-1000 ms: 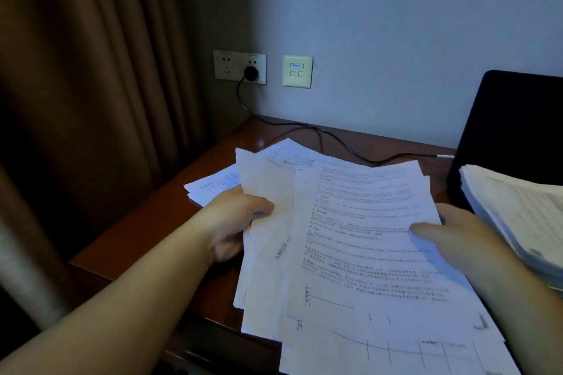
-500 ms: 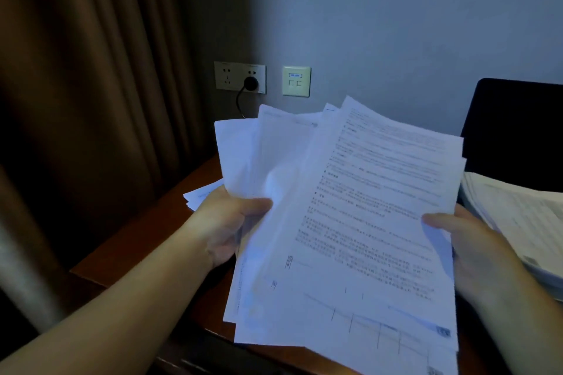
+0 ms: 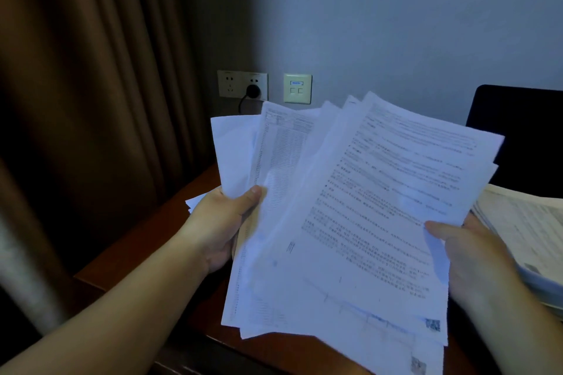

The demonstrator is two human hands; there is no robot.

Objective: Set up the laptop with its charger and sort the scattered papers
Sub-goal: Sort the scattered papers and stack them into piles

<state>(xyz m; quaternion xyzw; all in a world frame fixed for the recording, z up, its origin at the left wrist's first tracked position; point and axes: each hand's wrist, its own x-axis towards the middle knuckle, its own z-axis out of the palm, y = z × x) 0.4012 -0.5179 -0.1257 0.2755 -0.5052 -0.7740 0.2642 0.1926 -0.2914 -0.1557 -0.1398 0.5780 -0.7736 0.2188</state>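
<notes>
A loose sheaf of printed papers point(image 3: 359, 222) is held up above the desk, fanned out and tilted. My left hand point(image 3: 225, 222) grips its left edge, thumb on top. My right hand point(image 3: 469, 256) grips the right edge, thumb pressed on the top sheet. The open laptop's dark screen point(image 3: 524, 137) stands at the right, partly hidden by the sheets. The charger plug point(image 3: 253, 91) sits in the wall socket; its cable is hidden behind the papers. A few more sheets point(image 3: 198, 201) lie on the desk behind my left hand.
A thick paper stack point(image 3: 527, 231) rests at the right, over the laptop's base. The wooden desk point(image 3: 146, 240) ends at a left edge beside brown curtains point(image 3: 91, 100). A second wall plate point(image 3: 297, 88) is next to the socket.
Both hands have lifted the sheaf off the desk and tipped it more upright; the sheets have fanned out and now cover the charger cable.
</notes>
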